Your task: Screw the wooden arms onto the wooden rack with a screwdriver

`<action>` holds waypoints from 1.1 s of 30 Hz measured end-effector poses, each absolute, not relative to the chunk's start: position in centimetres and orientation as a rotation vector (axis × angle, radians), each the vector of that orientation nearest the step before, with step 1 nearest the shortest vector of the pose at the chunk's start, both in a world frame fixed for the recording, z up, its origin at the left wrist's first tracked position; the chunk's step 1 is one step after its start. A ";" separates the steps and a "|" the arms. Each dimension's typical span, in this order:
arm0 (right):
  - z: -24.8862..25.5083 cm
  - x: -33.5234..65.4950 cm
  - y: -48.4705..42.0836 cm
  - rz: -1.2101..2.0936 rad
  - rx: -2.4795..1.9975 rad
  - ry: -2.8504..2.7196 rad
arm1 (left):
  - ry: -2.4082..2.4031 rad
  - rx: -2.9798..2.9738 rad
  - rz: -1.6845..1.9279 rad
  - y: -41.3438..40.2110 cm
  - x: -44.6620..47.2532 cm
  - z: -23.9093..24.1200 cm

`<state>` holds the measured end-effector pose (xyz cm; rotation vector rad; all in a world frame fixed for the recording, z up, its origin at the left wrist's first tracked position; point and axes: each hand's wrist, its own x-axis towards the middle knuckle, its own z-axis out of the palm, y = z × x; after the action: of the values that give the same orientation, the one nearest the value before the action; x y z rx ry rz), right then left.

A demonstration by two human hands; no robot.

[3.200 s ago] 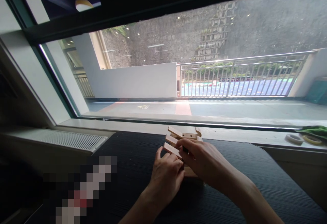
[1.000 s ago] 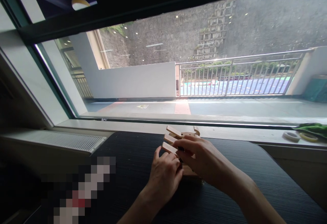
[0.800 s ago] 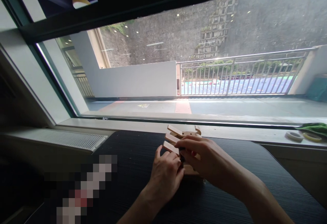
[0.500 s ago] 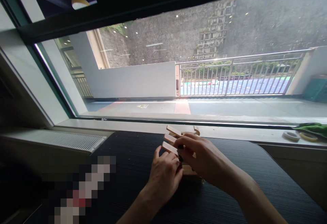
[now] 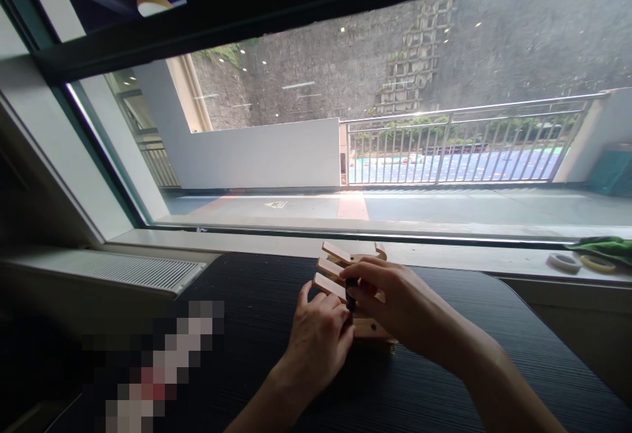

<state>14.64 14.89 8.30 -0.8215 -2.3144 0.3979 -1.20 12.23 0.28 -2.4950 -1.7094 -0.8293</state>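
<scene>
A pale wooden assembly (image 5: 371, 329) with several slanted slats stands on the black table in front of me. My left hand (image 5: 320, 324) is closed around its near left side, with the thumb and fingertips partly hidden against the wood. In my right hand (image 5: 382, 288) a short black-and-red tool (image 5: 351, 293) is pinched upright between thumb and fingers, over the wood beside the nearest slat (image 5: 328, 286). The tool's lower end is hidden behind my left hand, so its exact kind does not show. A dark round hole or screw head marks the near wooden block.
The black table (image 5: 247, 314) has a rounded right corner and meets the window sill (image 5: 276, 242). On the sill at the right lie two tape rolls (image 5: 563, 262) and a green cloth-like thing (image 5: 605, 246). A white vented panel (image 5: 143, 268) is at the left.
My right hand has shifted and turned slightly right, showing more of the black-and-red tool and the near wooden block. My left hand and the wooden assembly stay in place.
</scene>
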 end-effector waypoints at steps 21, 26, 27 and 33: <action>8.3 14.8 14.8 0.396 -0.840 -2.329 | -1.731 -2.511 -0.786 12.5 -1.4 0.0; 8.3 14.7 14.8 0.436 -0.752 -2.326 | -1.724 -2.520 -0.802 12.5 -1.4 0.0; 8.3 14.6 14.9 0.438 -0.748 -2.326 | -1.724 -2.519 -0.804 12.5 -1.3 0.0; 8.2 14.6 15.4 0.389 -0.812 -2.324 | -1.715 -2.499 -0.809 12.4 -1.3 0.1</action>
<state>14.58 15.36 8.16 -0.8116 -2.3242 0.3893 -1.31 12.40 0.09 -2.4989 -1.7147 -0.8089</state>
